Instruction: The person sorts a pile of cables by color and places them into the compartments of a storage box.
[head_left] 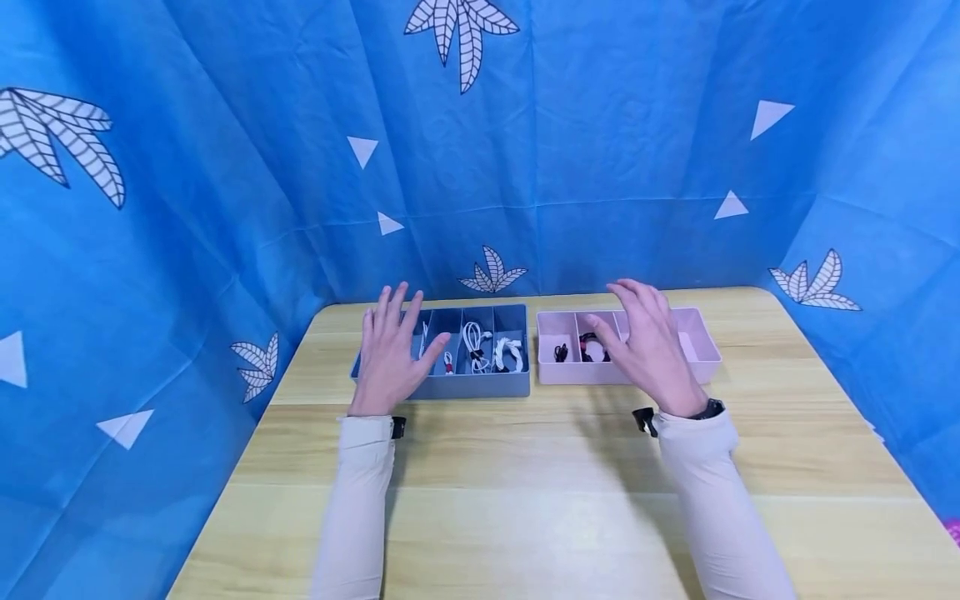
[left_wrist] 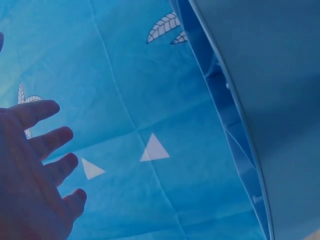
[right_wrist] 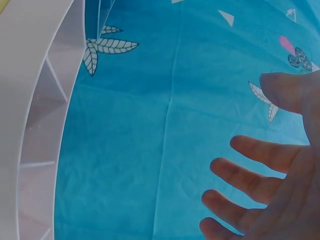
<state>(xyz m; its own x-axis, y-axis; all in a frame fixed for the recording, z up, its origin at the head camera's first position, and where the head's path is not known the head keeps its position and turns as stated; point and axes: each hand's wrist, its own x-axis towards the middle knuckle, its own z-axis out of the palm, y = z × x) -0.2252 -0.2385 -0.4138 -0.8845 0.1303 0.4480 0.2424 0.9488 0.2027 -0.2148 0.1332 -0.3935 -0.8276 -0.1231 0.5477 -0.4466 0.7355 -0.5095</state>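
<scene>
My left hand (head_left: 390, 358) hovers over the left part of a blue-grey divided box (head_left: 480, 386), fingers spread and holding nothing. In that box lie a bundled white cable (head_left: 474, 340), a thick white coiled cable (head_left: 508, 354) and a small cable with a red tie (head_left: 448, 362). Above the right part of a pink divided box (head_left: 581, 373) is my right hand (head_left: 652, 350), its fingers apart and nothing in them. A small black cable (head_left: 560, 353) and a black coiled cable with red (head_left: 592, 347) lie in the pink box. Each hand hides part of the box below it.
The two boxes stand side by side near the back edge of a light wooden table (head_left: 510, 500), a narrow gap between them. A blue patterned curtain (head_left: 600, 167) hangs behind the table and along its sides. Dark straps sit on both wrists.
</scene>
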